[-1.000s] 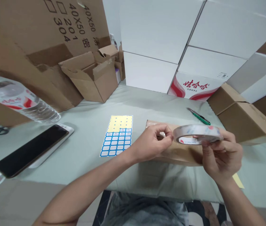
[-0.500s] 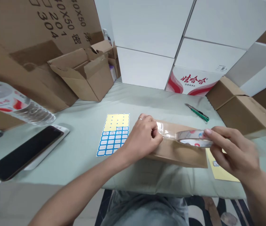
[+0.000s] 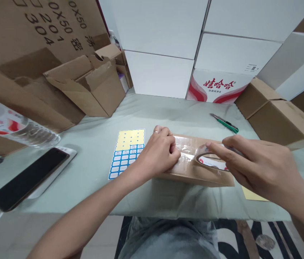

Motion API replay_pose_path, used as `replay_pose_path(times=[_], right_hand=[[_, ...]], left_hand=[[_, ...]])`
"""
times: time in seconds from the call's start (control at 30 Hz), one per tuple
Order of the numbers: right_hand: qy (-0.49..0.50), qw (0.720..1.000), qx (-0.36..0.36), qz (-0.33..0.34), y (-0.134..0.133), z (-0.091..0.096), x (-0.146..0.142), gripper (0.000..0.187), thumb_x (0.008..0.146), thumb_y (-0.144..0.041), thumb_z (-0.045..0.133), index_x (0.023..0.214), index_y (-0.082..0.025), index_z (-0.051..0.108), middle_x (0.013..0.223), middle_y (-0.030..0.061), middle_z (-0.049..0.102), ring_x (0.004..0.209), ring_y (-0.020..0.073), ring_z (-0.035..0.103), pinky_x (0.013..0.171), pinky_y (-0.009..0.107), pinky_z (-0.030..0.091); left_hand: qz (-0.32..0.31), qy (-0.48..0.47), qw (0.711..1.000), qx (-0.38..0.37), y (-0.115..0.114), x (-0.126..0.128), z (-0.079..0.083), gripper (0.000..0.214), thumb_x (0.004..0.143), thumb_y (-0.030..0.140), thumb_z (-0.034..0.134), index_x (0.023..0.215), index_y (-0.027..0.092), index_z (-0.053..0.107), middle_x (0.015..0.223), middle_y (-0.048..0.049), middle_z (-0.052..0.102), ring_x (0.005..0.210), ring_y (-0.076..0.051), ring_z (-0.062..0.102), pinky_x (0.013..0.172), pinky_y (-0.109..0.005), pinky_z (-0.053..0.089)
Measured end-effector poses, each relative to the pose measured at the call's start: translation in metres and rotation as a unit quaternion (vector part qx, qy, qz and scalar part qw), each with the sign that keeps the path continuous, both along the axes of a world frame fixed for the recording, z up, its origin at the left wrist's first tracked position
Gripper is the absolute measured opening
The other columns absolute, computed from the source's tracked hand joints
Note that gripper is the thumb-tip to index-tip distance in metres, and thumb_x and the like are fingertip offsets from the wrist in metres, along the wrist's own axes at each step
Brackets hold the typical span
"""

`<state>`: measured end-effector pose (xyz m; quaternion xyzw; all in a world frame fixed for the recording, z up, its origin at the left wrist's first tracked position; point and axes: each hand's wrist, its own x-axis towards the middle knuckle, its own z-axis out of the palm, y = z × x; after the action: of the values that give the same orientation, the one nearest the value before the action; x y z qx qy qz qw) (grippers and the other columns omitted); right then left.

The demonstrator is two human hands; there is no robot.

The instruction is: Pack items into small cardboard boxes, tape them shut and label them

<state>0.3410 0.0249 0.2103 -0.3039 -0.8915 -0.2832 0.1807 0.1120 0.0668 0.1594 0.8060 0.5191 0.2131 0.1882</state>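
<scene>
A flat brown cardboard parcel (image 3: 192, 172) lies on the pale green table (image 3: 92, 169) in front of me. My left hand (image 3: 159, 151) is closed, pinching the free end of clear tape (image 3: 184, 153) down at the parcel's left end. My right hand (image 3: 257, 165) grips the roll of clear tape (image 3: 211, 160), which lies low over the parcel's top. A stretch of tape runs between the two hands.
A sheet of blue and yellow labels (image 3: 127, 153) lies left of the parcel. A phone (image 3: 28, 178) and a water bottle (image 3: 17, 127) are at the left. A green utility knife (image 3: 224, 123) lies behind. Cardboard boxes (image 3: 92, 90) and white cartons (image 3: 216, 86) ring the table. A yellow paper (image 3: 251, 194) peeks under my right hand.
The roll came down from the air onto the parcel. My left hand drew the tape end leftward and pressed it down, and my right hand moved the roll away along the top.
</scene>
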Motion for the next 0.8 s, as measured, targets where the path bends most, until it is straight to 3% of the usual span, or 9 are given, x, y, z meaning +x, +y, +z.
replay_pose_path(times=[0.2,0.43,0.53,0.6,0.7,0.73,0.8], right_hand=[[-0.028,1.000,-0.003,0.001,0.002,0.004,-0.007,0.021,0.095,-0.013,0.045,0.108,-0.020,0.061,0.076,-0.0011,0.060,0.056,0.0114,0.041,0.053,0.028,0.028],[-0.097,0.995,0.012,-0.008,0.004,0.011,-0.027,0.027,0.093,-0.011,0.043,0.095,-0.018,0.069,0.071,0.0005,0.055,0.052,0.0133,0.046,0.049,0.030,0.025],[-0.094,0.995,0.014,-0.002,0.007,0.011,-0.031,0.027,0.091,-0.010,0.043,0.092,-0.017,0.069,0.069,0.0004,0.054,0.052,0.0136,0.048,0.048,0.030,0.027],[-0.074,0.997,0.005,0.002,0.008,0.008,-0.028,0.025,0.092,-0.010,0.044,0.096,-0.017,0.068,0.072,0.0010,0.056,0.054,0.0139,0.049,0.048,0.030,0.029],[0.043,0.996,-0.081,0.024,0.005,-0.004,-0.016,0.032,0.094,-0.012,0.043,0.121,-0.015,0.061,0.085,0.0043,0.064,0.062,0.0143,0.055,0.052,0.028,0.039],[0.110,0.984,-0.135,0.026,0.004,-0.010,-0.010,0.037,0.095,-0.013,0.044,0.129,-0.016,0.055,0.092,0.0057,0.066,0.067,0.0145,0.058,0.056,0.027,0.043],[0.247,0.936,-0.249,0.021,0.001,-0.022,0.000,0.044,0.095,-0.015,0.048,0.137,-0.022,0.050,0.105,0.0059,0.068,0.076,0.0146,0.064,0.063,0.026,0.050]], left_hand=[[-0.014,0.039,0.999,0.015,0.001,-0.001,0.001,0.021,0.078,0.011,0.048,0.059,0.020,0.044,0.080,-0.0072,0.053,0.097,-0.026,0.045,0.085,-0.042,0.047],[0.028,0.126,0.985,0.111,-0.011,-0.008,0.004,0.014,0.080,0.014,0.050,0.068,0.016,0.056,0.084,-0.0130,0.057,0.096,-0.031,0.051,0.081,-0.045,0.050],[-0.054,0.127,0.975,0.173,-0.032,-0.007,0.000,0.019,0.089,0.013,0.043,0.092,0.011,0.062,0.102,-0.0162,0.063,0.101,-0.030,0.056,0.083,-0.045,0.051],[-0.123,0.126,0.965,0.194,-0.046,-0.004,-0.008,0.029,0.096,0.021,0.041,0.113,0.008,0.059,0.117,-0.0186,0.064,0.111,-0.032,0.057,0.088,-0.047,0.051],[-0.144,0.152,0.956,0.207,-0.059,0.003,-0.022,0.056,0.096,0.045,0.045,0.132,0.002,0.048,0.133,-0.0236,0.057,0.125,-0.038,0.051,0.097,-0.053,0.048],[-0.142,0.163,0.954,0.210,-0.060,0.004,-0.025,0.061,0.095,0.049,0.047,0.134,0.002,0.045,0.134,-0.0237,0.057,0.126,-0.038,0.050,0.100,-0.053,0.046],[-0.139,0.186,0.948,0.217,-0.060,0.007,-0.030,0.062,0.093,0.047,0.051,0.135,0.002,0.044,0.133,-0.0228,0.057,0.126,-0.037,0.051,0.103,-0.051,0.045]])
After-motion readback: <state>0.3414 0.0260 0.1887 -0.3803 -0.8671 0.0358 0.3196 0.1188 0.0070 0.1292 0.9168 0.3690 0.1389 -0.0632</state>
